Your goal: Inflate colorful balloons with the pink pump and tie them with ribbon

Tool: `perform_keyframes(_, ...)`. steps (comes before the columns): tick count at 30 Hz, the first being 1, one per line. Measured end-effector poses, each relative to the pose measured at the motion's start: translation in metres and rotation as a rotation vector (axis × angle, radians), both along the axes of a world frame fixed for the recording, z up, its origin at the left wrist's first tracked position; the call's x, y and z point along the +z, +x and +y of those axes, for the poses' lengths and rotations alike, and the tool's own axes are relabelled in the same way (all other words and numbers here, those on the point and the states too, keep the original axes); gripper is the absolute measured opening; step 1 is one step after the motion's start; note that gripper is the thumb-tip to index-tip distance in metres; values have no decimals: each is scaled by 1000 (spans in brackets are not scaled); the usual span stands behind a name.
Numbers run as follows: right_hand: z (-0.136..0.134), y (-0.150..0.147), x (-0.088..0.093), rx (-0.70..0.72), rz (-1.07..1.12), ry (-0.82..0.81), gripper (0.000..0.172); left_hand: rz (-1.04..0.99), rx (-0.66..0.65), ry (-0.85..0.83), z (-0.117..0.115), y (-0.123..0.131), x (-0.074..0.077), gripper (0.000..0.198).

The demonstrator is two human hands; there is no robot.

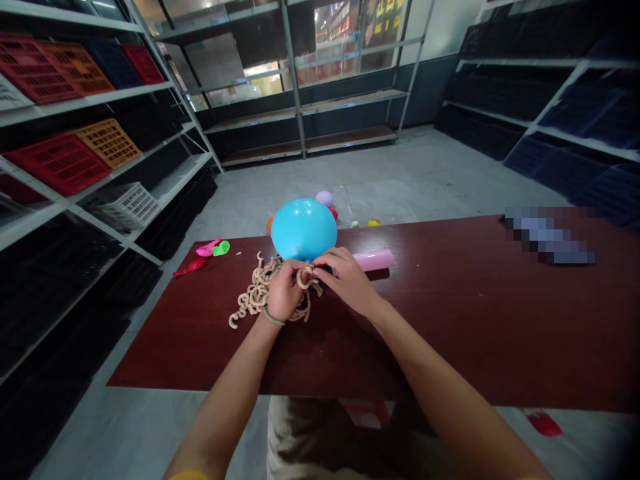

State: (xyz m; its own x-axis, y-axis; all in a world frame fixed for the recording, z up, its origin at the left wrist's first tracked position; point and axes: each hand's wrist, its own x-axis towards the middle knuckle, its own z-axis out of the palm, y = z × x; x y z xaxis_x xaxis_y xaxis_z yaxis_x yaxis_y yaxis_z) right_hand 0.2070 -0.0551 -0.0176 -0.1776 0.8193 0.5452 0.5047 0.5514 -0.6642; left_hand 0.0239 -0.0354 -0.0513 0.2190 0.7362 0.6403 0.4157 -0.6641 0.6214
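Note:
A large inflated blue balloon [305, 230] sits in front of my hands, its neck end toward my fingers. A pile of curly beige cord [257, 293] lies on the table around my left hand [285, 291]. That hand is closed, pinching a loop of the cord just below the balloon. From the right, my right hand [347, 277] meets it, fingertips closed on the same loop. The balloon's neck is mostly hidden by my fingers. Just past my right hand lies a pink cylinder [374, 261], likely a balloon pump, with a dark end partly covered.
Pink, green and red uninflated balloons [207, 249] lie at the left of the brown table [450, 320]. A blurred-out item [550, 237] lies at the right. Several small balloons [324, 198] rest on the floor beyond. Shelves with crates [110, 143] stand around.

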Motion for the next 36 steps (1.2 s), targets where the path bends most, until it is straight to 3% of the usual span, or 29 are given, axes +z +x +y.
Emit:
perform_keyframes(9, -1, -4, -2, -13, 43, -22, 11, 24, -19, 8, 0, -2, 5, 14)
perform_keyframes(16, -4, -5, 1, -168, -290, 209, 11, -12, 0, -45, -3, 3, 9, 14)
perform_keyframes(22, 0, 5, -2, -277, -477, 288, 13, -80, 30, -88, -1, 0, 11, 17)
perform_keyframes(31, -4, 7, -1, -228, -276, 231, 14, -223, 17, -224, 3, -1, 9, 20)
perform_keyframes(36, -6, 4, -4, -282, -308, 211, 27, -264, -9, -247, 4, -2, 7, 18)
